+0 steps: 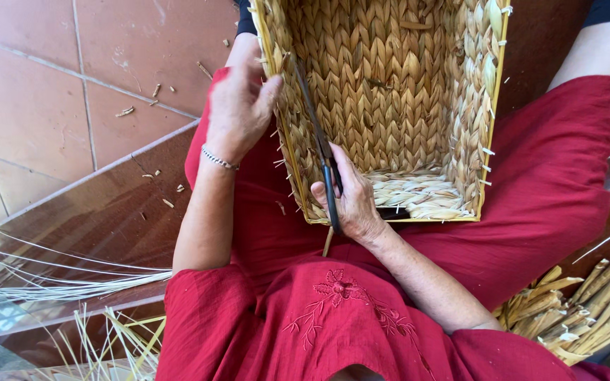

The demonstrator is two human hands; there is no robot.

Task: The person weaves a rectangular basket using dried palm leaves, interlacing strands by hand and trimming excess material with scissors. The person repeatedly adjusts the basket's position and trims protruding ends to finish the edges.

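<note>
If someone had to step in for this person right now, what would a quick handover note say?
Left hand: grips the left wall of the woven basket at its rim, steadying it.
Right hand: closed around the handles of dark scissors, blades pointing up along the inside of that same wall.
The basket rests on the lap, on the red garment, its opening facing the camera.
Done: the basket looks fully woven; cut bits lie on the tiled floor.
Left: short fibre ends stick out along the right wall, seemingly untrimmed.
Nearby: loose strands at lower left, a bundle of dried leaves at lower right.
</note>
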